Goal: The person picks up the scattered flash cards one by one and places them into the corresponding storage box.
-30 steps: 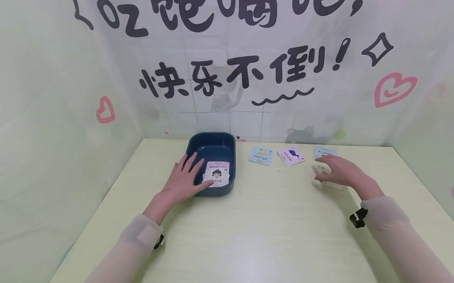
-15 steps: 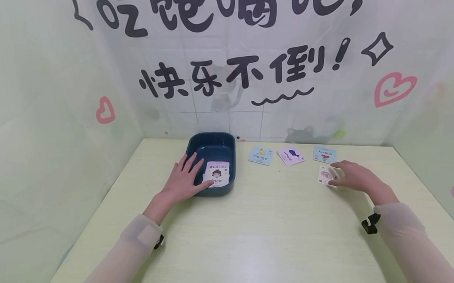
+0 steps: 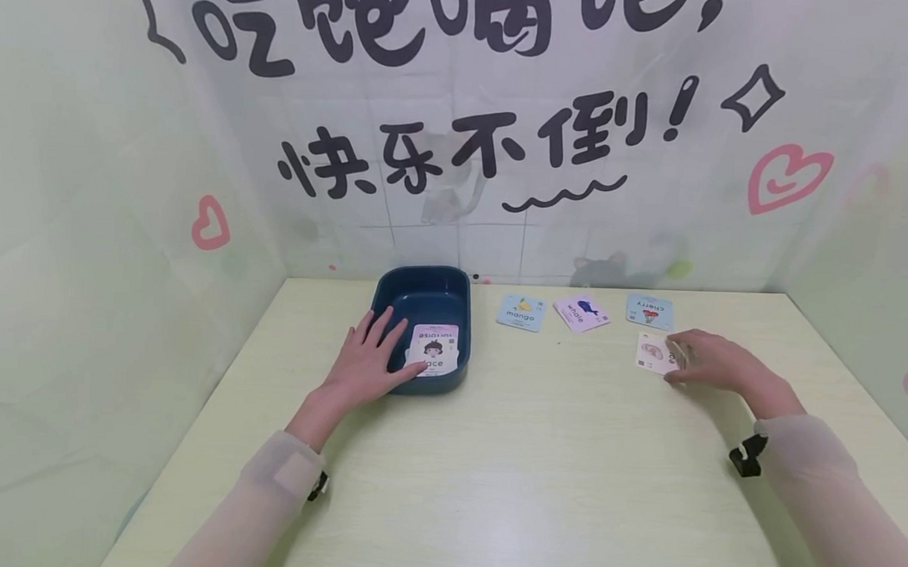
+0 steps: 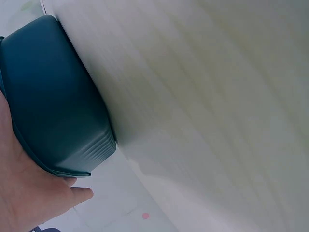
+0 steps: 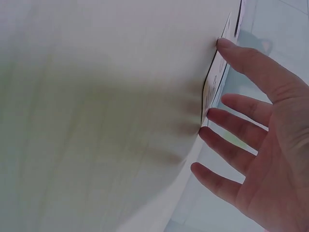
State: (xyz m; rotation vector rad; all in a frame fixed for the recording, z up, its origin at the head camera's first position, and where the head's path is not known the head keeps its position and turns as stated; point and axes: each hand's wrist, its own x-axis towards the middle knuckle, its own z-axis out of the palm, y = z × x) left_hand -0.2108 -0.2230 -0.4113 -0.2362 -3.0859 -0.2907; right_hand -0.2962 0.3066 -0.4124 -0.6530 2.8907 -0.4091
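In the head view, my left hand (image 3: 369, 356) rests over the left and near rim of a dark blue tray (image 3: 464, 317), fingers spread. Its thumb lies across the near rim, over a word card with a drawn face (image 3: 435, 350) inside the tray. The tray's outer wall (image 4: 58, 96) fills the left of the left wrist view. On the right, my right hand (image 3: 710, 361) has its thumb and fingertips at the right side of a white card (image 3: 652, 352) lying on the table. The right wrist view shows this card (image 5: 215, 79) edge-on, with relaxed, spread fingers beside it.
A mango card (image 3: 520, 312), a whale card (image 3: 582, 313) and an upside-down cherry card (image 3: 650, 311) lie in a row along the table's back edge. Behind the pale table (image 3: 523, 453) hangs a printed sheet (image 3: 459, 150), and sheets rise at both sides.
My right hand has moved rightward and uncovered more of the white card, which now lies just below the cherry card. My left hand and the tray have stayed in place.
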